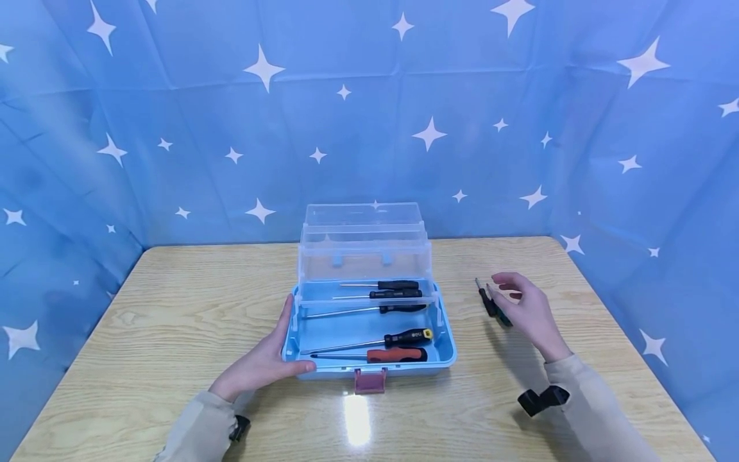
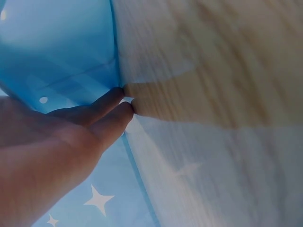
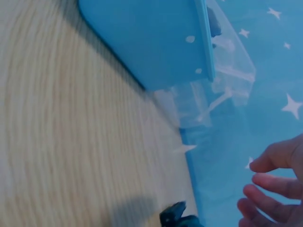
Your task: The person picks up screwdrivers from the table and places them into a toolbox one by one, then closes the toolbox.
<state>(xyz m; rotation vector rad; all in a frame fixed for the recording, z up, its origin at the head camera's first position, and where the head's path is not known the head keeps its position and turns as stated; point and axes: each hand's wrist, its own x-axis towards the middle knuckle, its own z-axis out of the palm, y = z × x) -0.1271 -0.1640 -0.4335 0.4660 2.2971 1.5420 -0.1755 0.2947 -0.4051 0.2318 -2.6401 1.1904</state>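
A light blue toolbox (image 1: 369, 371) stands in the middle of the table, its clear lid (image 1: 364, 231) raised. Inside lie several screwdrivers, among them a red-handled screwdriver (image 1: 397, 355) and a yellow-ended black screwdriver (image 1: 408, 337) near the front. My left hand (image 1: 262, 366) rests against the box's left front corner, fingers along the side and thumb at the front edge. In the left wrist view, straight fingertips (image 2: 124, 106) touch the box's lower edge. My right hand (image 1: 532, 316) hovers by two small screwdrivers (image 1: 489, 305), fingers loosely bent and holding nothing. Their dark handles (image 3: 175, 215) show apart from it in the right wrist view.
The box stands on a wood-grain table (image 1: 190, 308). A blue cloth backdrop (image 1: 346, 128) with white stars encloses the back and sides. At the box's front hangs a purple latch (image 1: 369, 382).
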